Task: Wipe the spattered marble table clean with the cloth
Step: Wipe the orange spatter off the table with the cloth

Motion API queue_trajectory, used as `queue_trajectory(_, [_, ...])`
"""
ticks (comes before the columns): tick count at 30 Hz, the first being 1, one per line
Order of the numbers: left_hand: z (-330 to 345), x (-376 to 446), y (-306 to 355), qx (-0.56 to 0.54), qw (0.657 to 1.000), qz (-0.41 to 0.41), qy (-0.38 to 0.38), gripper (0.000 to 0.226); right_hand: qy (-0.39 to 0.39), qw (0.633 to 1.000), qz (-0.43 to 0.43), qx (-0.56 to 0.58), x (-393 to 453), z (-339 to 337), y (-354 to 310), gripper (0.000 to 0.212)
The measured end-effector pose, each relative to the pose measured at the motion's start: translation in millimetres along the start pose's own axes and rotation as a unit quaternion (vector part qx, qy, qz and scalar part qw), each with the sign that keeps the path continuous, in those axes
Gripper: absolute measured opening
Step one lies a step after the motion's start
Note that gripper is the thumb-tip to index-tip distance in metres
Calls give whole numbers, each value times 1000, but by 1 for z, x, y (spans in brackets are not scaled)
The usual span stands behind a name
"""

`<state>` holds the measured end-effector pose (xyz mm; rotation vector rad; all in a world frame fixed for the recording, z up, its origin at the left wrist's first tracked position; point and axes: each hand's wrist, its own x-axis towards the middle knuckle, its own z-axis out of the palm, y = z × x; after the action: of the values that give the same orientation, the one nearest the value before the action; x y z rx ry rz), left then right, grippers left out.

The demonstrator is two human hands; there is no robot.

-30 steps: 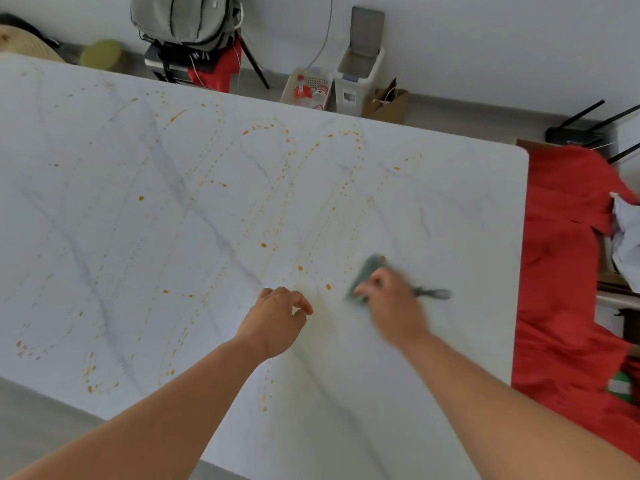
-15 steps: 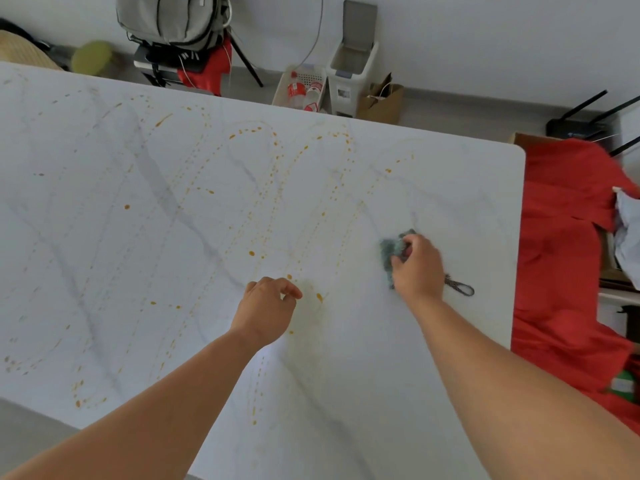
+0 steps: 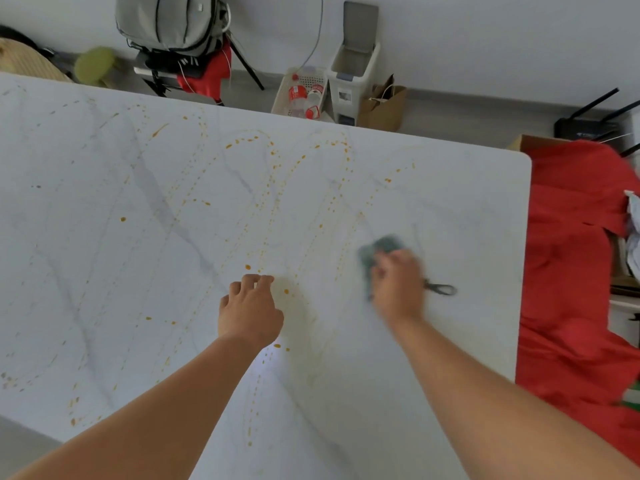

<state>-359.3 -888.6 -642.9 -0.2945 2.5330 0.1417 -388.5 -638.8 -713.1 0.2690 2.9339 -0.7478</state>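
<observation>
The white marble table (image 3: 121, 258) is marked with looping trails of orange-brown spatter (image 3: 266, 199) across its middle and left. My right hand (image 3: 398, 285) holds a grey-green cloth (image 3: 375, 252) pressed onto the tabletop right of centre; both are blurred by motion. The cloth's dark hanging loop (image 3: 443, 289) trails on the marble to the right of the hand. My left hand (image 3: 249, 310) rests on the table with its fingers curled under, holding nothing, next to a faint yellowish smear (image 3: 294, 306).
Red fabric (image 3: 575, 271) lies over something beyond the table's right edge. Behind the far edge stand a grey backpack (image 3: 169, 22), a white basket with bottles (image 3: 301, 95), a small white bin (image 3: 353, 71) and a brown paper bag (image 3: 382, 105).
My right hand swept the cloth from near the left hand away to the right and farther up the table, then shifted slightly back left. The left hand stayed put.
</observation>
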Motion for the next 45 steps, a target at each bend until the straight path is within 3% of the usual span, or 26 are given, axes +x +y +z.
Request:
queue_trajectory(2, [1, 7, -3, 55, 998, 11, 6, 81, -207, 956, -205, -11, -29, 15, -19, 30])
queue_trajectory(4, [-3, 18, -4, 113, 993, 32, 7, 93, -251, 934, -252, 17, -13, 11, -10, 35])
queue_trajectory(5, [-6, 24, -3, 143, 989, 38, 6, 97, -205, 952, -226, 23, 5, 8, -2, 36])
queue_trajectory(7, [-18, 39, -1, 195, 980, 42, 4, 103, -46, 997, -52, 17, 39, -3, 19, 43])
queue_trajectory(8, [-24, 47, 1, 218, 975, 40, 0, 105, 14, 997, 67, 28, 46, -8, 22, 48])
queue_trajectory(9, [-29, 54, 2, 238, 970, 38, -5, 107, 53, 992, 107, 33, 44, -5, 19, 51])
queue_trajectory(10, [-33, 62, 4, 257, 965, 39, -12, 110, 42, 996, 77, 29, 34, 2, 12, 53])
queue_trajectory(12, [-38, 76, 8, 289, 956, 48, -29, 117, -92, 990, -101, 21, -7, 18, -10, 53])
queue_trajectory(14, [-38, 86, 10, 312, 947, 59, -49, 122, -249, 939, -237, 31, -34, 21, -15, 52])
queue_trajectory(15, [-36, 89, 11, 316, 945, 65, -56, 123, -261, 928, -261, 38, -28, 18, -9, 52])
queue_trajectory(17, [-30, 92, 11, 313, 945, 67, -58, 125, -202, 956, -209, 28, 6, 11, 2, 52])
queue_trajectory(19, [-26, 92, 11, 319, 944, 64, -53, 124, -73, 995, -57, 25, 44, 2, 16, 58])
queue_trajectory(21, [-25, 93, 9, 333, 939, 69, -51, 125, -6, 997, 73, 22, 59, 1, 16, 64])
queue_trajectory(23, [-28, 96, 6, 342, 934, 90, -43, 127, -41, 999, 4, 8, 38, 18, -8, 61])
queue_trajectory(24, [-28, 98, 4, 349, 930, 110, -40, 128, -119, 990, -80, 16, 17, 25, -22, 57])
queue_trajectory(26, [-30, 101, 1, 368, 917, 151, -41, 127, -268, 929, -255, 15, -15, 30, -37, 54])
queue_trajectory(27, [-30, 102, 1, 376, 910, 167, -44, 126, -278, 912, -303, 13, -9, 29, -33, 53])
queue_trajectory(29, [-31, 104, 3, 389, 901, 185, -48, 124, -205, 948, -242, 25, 35, 20, -22, 48])
queue_trajectory(31, [-31, 107, 2, 400, 895, 190, -55, 123, -53, 997, -52, -7, 86, 3, -3, 56])
queue_trajectory(33, [-33, 109, -1, 406, 891, 195, -65, 124, 10, 997, 76, -31, 101, -1, 0, 61])
queue_trajectory(35, [-34, 108, -2, 415, 885, 200, -66, 124, -46, 998, -32, -37, 72, 13, -23, 55])
queue_trajectory(37, [-34, 107, 1, 428, 880, 201, -55, 122, -184, 955, -232, -23, 30, 18, -41, 54])
queue_trajectory(39, [-34, 105, 5, 438, 874, 205, -48, 119, -220, 926, -306, -28, 42, 8, -31, 54])
queue_trajectory(40, [-33, 104, 7, 443, 872, 206, -43, 117, -182, 943, -276, -32, 65, 2, -23, 52])
queue_trajectory(42, [-31, 104, 8, 447, 870, 206, -35, 114, -75, 991, -97, -52, 117, -17, -4, 53])
queue_trajectory(45, [-33, 105, 5, 448, 868, 210, -40, 113, 7, 996, 80, -39, 142, -27, 7, 43])
